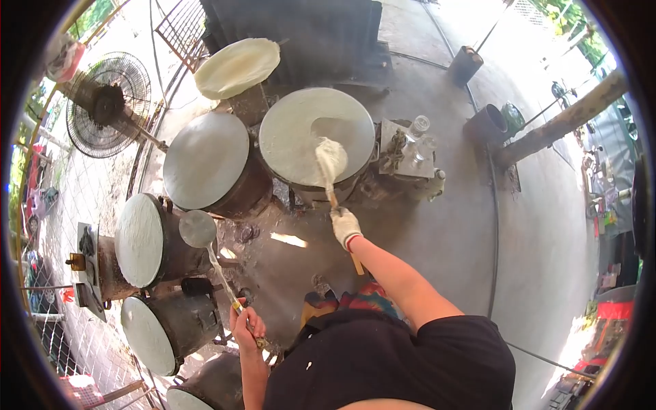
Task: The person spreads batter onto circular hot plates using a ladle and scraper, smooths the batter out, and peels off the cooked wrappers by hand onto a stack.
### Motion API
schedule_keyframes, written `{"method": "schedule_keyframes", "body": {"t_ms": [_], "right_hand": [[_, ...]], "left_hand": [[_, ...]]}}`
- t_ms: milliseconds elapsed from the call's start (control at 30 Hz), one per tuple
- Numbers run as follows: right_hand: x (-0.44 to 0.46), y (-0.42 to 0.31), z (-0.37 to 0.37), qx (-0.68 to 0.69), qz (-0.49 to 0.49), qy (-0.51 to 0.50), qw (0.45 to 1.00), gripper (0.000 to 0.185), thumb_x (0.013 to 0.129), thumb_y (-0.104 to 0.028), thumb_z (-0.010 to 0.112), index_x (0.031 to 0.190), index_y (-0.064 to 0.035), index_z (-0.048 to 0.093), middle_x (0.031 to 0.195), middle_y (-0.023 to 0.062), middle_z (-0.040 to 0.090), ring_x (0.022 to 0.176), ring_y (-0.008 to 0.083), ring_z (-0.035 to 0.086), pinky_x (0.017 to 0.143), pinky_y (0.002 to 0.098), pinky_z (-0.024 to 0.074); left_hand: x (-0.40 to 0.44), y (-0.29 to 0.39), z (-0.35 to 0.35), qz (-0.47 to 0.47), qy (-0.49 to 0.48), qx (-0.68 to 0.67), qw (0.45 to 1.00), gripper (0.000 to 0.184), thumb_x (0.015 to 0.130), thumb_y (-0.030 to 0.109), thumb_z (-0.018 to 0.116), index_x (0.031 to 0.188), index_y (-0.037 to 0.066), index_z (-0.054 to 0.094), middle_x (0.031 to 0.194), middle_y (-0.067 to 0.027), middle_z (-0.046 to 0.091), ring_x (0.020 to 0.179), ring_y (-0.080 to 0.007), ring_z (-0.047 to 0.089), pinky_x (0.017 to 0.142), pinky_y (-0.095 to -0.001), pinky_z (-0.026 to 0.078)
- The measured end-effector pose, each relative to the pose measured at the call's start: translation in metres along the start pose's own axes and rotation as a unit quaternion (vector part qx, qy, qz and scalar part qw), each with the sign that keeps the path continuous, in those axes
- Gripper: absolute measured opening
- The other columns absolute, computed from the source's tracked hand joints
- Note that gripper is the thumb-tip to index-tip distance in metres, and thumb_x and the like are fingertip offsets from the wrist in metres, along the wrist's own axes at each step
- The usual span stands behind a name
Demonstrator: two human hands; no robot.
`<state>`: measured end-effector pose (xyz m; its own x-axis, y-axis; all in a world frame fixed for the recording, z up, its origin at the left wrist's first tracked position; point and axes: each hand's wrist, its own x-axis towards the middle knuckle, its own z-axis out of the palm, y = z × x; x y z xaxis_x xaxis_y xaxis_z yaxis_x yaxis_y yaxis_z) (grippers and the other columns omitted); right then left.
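My right hand (pixel 346 227), in a white knit glove, is closed around the wooden handle of a tool (pixel 331 164) whose head is caked with a white, pasty mass. That head is over the large round pot with a pale white top (pixel 294 123), where a darker oval patch shows beside it. Whether the head touches the surface, I cannot tell. Lower left, my bare left hand (pixel 247 324) grips the long handle of a ladle (pixel 198 229). Its round, whitish bowl hangs near the rim of another white-topped pot (pixel 140 240).
More white-topped pots (pixel 206 162) curve around the left side. A pale round sheet (pixel 238 68) rests behind them. At far left is a fan (pixel 109 106). Glass jars (pixel 420 140) stand on a small stand right of the large pot. A slanting post (pixel 567 119) is farther right.
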<state>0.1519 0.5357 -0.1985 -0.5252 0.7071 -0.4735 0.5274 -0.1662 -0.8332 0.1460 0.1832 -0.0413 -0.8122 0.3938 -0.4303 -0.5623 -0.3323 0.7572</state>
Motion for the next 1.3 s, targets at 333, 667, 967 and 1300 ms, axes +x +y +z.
{"method": "schedule_keyframes", "body": {"t_ms": [333,667,967,1300], "right_hand": [[0.042,0.031,-0.119,-0.034,0.03,-0.132,0.99,0.041,0.091,-0.032,0.052,0.119,-0.0029,0.058,0.096,0.016,0.065,0.087,0.0258,0.063,0.076,0.0337,0.0473],[0.124,-0.013,-0.231,-0.261,-0.143,-0.139,0.944,0.034,0.09,-0.034,0.049,0.103,-0.0048,0.061,0.092,0.0224,0.064,0.091,0.0388,0.061,0.077,0.0456,0.0477],[0.109,-0.008,-0.256,-0.283,-0.152,-0.302,0.898,0.035,0.09,-0.034,0.051,0.109,-0.0064,0.06,0.104,0.0205,0.064,0.1,0.0368,0.06,0.085,0.0428,0.0476],[0.212,-0.105,-0.2,-0.257,-0.157,-0.065,0.951,0.041,0.096,-0.042,0.035,0.118,-0.0148,0.058,0.104,0.0211,0.063,0.098,0.0366,0.061,0.084,0.0449,0.0465]], "left_hand": [[0.017,-0.052,0.121,0.003,-0.005,-0.033,0.999,0.023,0.092,0.007,0.046,0.115,0.007,0.045,0.064,-0.0001,0.038,0.038,-0.0059,0.032,0.036,-0.0214,0.033],[0.044,-0.104,0.249,0.013,-0.052,-0.068,0.996,0.023,0.093,0.008,0.05,0.116,0.006,0.047,0.072,-0.0028,0.042,0.049,-0.0088,0.039,0.045,-0.0232,0.037],[0.064,-0.106,0.271,0.009,-0.031,-0.047,0.998,0.023,0.091,0.004,0.05,0.113,0.002,0.048,0.083,-0.0058,0.049,0.055,-0.012,0.044,0.044,-0.0238,0.038],[0.081,-0.083,0.24,-0.044,-0.059,-0.068,0.995,0.024,0.091,0.004,0.047,0.115,-0.002,0.046,0.085,-0.0082,0.048,0.055,-0.0126,0.043,0.043,-0.0235,0.039]]}}
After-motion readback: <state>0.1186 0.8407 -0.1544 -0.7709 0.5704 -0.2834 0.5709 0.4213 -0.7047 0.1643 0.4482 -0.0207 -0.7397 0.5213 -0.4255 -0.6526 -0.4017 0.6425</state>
